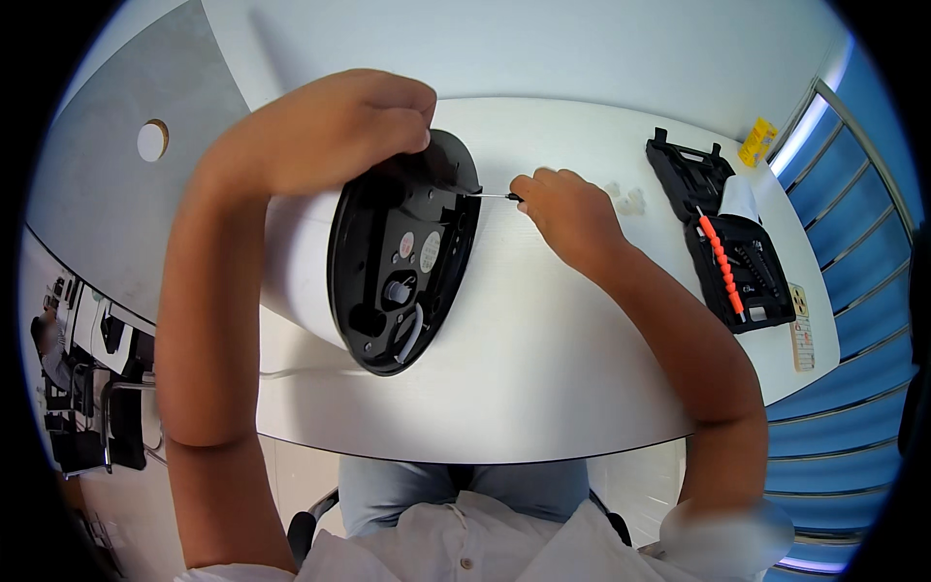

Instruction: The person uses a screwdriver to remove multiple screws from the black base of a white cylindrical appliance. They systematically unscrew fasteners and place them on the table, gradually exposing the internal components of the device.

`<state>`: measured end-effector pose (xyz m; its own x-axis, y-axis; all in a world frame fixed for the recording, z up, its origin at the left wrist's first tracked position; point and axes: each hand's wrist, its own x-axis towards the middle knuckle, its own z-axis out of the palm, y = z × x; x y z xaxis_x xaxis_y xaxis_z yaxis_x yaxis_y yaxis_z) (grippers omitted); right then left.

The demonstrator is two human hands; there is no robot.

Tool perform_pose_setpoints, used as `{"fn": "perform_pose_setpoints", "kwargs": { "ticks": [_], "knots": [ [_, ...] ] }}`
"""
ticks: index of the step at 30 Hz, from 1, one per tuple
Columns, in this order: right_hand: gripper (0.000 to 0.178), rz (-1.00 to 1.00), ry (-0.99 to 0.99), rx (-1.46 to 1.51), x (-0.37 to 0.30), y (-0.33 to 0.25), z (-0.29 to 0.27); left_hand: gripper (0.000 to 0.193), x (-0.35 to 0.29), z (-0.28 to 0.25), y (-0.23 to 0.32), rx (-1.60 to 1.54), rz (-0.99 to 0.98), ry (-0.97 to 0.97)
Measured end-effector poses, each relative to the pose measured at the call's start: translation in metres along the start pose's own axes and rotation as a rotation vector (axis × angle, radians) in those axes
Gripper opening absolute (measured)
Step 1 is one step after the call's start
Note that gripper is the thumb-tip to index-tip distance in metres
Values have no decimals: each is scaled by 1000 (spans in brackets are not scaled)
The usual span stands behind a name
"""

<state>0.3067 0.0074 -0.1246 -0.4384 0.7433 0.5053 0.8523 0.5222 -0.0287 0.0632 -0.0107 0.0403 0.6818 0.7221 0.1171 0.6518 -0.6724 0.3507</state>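
A white appliance [299,276] lies on its side on the white table, its long oval black underside [405,199] turned toward my right. My left hand [344,131] is bent over the far end of it, fingers curled down and gripping there; the fingertips are partly hidden. In my right hand [572,221] is a thin screwdriver [495,196], held by its dark handle, most of which the fingers cover. Its metal shaft points left, and the tip meets the right edge of the black underside. Recessed holes, a silvery round part and two oval stickers show on that underside.
On the right lies an open black tool case [693,242] with an orange flexible shaft [720,257]. Beyond it stands a yellow packet [758,143]; a remote-like item [801,330] lies nearer. Small clear pieces [630,200] sit past my right hand. A pale cable [301,372] trails left.
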Motion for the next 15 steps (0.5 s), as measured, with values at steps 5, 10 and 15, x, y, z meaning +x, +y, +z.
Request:
{"fn": "perform_pose_setpoints", "kwargs": {
  "ticks": [5, 10, 15],
  "knots": [
    [13, -84, 173, 0, -2, 15, 20, 32, 29, 5, -14, -48, -41, 41],
    [16, -197, 160, -217, 6, 20, 27, 34, 58, 0, -30, -63, 56, -109],
    [17, -111, 130, -260, -3, 9, 34, 29, 63, 4, -34, -82, -18, -69]
  ]
}}
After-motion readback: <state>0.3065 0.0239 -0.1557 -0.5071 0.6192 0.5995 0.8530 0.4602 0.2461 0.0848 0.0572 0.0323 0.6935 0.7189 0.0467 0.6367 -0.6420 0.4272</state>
